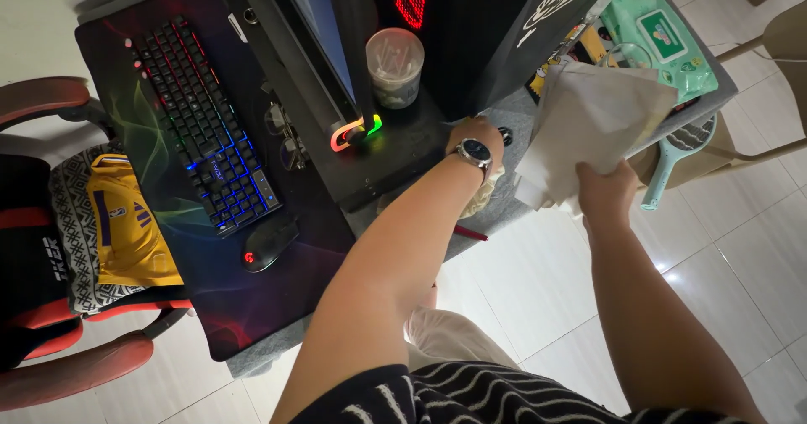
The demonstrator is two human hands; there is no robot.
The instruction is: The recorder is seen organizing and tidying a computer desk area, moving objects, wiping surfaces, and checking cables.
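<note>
My left hand, with a wristwatch on the wrist, presses down on the grey desk surface beside the black computer tower. A pale cloth shows under the wrist; whether the fingers grip it I cannot tell. My right hand holds a stack of white papers lifted above the desk's right end. Behind the papers lies a green pack of wet wipes.
A backlit keyboard, a black mouse and eyeglasses lie on a dark desk mat. A clear plastic cup stands by the monitor stand. A red-and-black chair with a yellow jersey is left. A teal hand fan hangs off the desk's right edge.
</note>
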